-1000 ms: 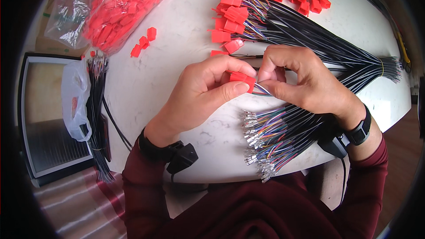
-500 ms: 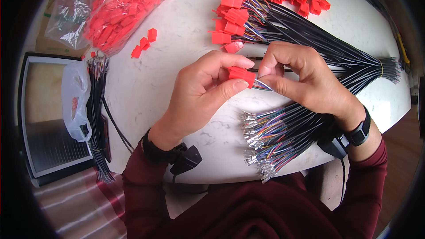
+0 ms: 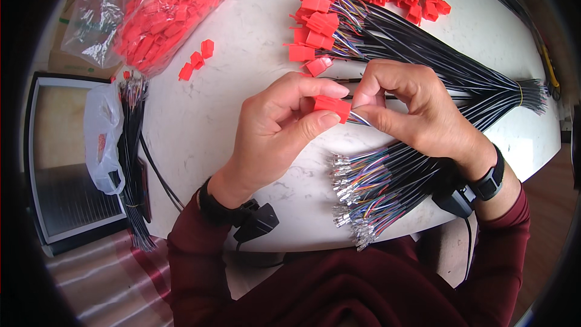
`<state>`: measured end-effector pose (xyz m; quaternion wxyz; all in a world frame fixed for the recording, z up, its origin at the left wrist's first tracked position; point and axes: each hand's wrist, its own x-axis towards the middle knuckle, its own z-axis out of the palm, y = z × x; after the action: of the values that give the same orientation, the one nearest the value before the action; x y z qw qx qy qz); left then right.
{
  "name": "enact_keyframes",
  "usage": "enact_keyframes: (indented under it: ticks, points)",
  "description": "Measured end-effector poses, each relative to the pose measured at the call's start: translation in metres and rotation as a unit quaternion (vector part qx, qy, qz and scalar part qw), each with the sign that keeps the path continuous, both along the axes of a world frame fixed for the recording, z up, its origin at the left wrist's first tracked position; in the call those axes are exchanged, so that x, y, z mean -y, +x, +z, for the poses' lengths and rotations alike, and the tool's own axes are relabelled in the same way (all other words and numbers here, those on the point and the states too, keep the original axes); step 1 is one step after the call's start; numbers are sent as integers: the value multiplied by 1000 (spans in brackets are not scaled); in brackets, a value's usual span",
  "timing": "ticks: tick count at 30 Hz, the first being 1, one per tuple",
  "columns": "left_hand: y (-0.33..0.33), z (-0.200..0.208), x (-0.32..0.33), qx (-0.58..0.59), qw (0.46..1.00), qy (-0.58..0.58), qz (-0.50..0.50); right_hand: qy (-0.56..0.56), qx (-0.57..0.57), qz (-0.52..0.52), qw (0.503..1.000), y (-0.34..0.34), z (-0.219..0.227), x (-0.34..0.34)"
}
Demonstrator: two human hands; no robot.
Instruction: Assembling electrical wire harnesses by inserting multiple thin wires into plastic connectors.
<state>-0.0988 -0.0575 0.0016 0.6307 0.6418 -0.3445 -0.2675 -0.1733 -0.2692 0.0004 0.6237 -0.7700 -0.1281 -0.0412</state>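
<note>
Hold the red connector housing [image 3: 331,108] steady, pinched between thumb and forefinger of the left hand [image 3: 275,130], above the white table [image 3: 242,85]. The right hand [image 3: 411,115] grips thin coloured wires [image 3: 362,119]; feed each terminal straight into its cavity.

Two hands are working a red connector housing over a white surface [image 3: 242,85].
The left hand [image 3: 275,127] is pinching the red connector housing [image 3: 331,108]; the right hand [image 3: 411,112] is holding thin coloured wires [image 3: 361,119] at its end, above a loose bundle of crimped wires [image 3: 369,188].
</note>
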Motion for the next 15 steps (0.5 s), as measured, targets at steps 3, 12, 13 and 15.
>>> enact_keyframes:
  ticks: [3,12,13,15]
  points:
    - [0,-2,1,14,1000,-14,5,-6,-21,6,1000,1,4,2]
    - [-1,-3,2,16,999,-18,21,-63,19,20,998,1,7,8]
    - [-1,-3,2,18,999,-13,24,-61,15,17,998,1,8,7]
    - [-1,-3,2,20,999,-18,27,-59,12,13,998,0,9,5]
